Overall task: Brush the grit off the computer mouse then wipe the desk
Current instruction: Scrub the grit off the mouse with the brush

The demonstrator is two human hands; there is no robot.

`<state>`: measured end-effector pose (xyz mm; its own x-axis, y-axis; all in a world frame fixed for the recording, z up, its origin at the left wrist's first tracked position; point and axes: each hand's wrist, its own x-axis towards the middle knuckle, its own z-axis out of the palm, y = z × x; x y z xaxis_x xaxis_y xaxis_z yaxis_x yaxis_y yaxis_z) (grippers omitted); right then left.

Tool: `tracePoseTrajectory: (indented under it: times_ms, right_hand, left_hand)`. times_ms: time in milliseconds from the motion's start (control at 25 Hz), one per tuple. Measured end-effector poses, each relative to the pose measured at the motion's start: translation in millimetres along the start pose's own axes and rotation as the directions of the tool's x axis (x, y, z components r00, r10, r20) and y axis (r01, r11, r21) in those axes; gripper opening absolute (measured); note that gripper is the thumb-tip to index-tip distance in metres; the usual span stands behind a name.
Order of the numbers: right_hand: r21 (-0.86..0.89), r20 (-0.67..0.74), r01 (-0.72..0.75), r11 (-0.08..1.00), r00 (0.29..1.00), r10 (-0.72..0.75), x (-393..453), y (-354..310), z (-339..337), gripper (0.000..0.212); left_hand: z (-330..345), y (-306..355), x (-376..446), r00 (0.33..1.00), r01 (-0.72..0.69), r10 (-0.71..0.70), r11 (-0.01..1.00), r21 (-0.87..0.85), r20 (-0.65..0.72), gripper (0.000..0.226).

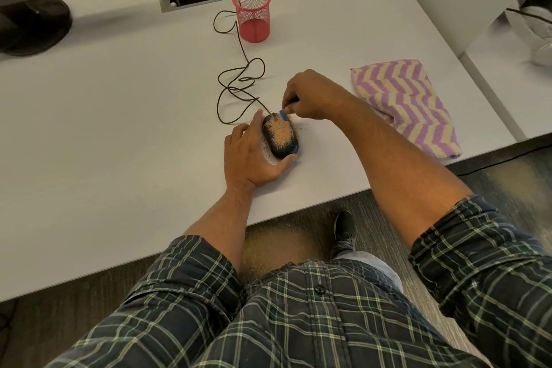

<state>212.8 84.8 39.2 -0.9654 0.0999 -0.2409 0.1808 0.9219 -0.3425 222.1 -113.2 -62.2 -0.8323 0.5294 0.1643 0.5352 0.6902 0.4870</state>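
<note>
Mouse [280,137], black and coated in tan grit, sits near the worktop [119,104] front edge. Left hand [251,155] grips its side; right hand [310,95] pinches a small blue brush [283,114] at its front end. Striped towel [409,104] lies right, red mesh cup [252,16] behind.

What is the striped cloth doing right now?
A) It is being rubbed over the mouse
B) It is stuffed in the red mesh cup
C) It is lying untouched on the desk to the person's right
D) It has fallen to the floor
C. The striped cloth lies on the desk, apart from both hands, while the right hand holds a small brush at the gritty mouse and the left hand steadies it.
</note>
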Motion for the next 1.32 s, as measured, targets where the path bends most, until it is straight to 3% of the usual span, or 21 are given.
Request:
tracePoseTrajectory:
  times_ms: [320, 600, 920, 1320]
  right_hand:
    - [-0.010, -0.030, -0.036, 0.999, 0.999, 0.036, -3.7, 1.1, 0.8, 0.016]
    - [-0.126, -0.032, -0.049, 0.991, 0.998, 0.045, -4.4, 1.6, 0.9, 0.022]
    - [-0.020, -0.088, -0.034, 0.999, 0.996, 0.032, -4.8, 0.5, 0.7, 0.022]
    - [-0.029, -0.061, -0.026, 0.999, 0.998, 0.024, -3.3, -6.5, -1.9, 0.022]
  left_hand:
    - [1.1, -0.6, -0.3, 1.000, 0.004, -0.004, 1.000, 0.006, -0.005, 0.116]
    - [1.6, -0.6, -0.2, 1.000, 0.004, -0.004, 1.000, 0.009, -0.008, 0.114]
    - [1.9, -0.8, -0.2, 1.000, 0.000, 0.001, 1.000, 0.012, -0.017, 0.113]
    - [2.2, -1.7, 0.0, 1.000, -0.002, 0.002, 1.000, 0.011, -0.009, 0.114]
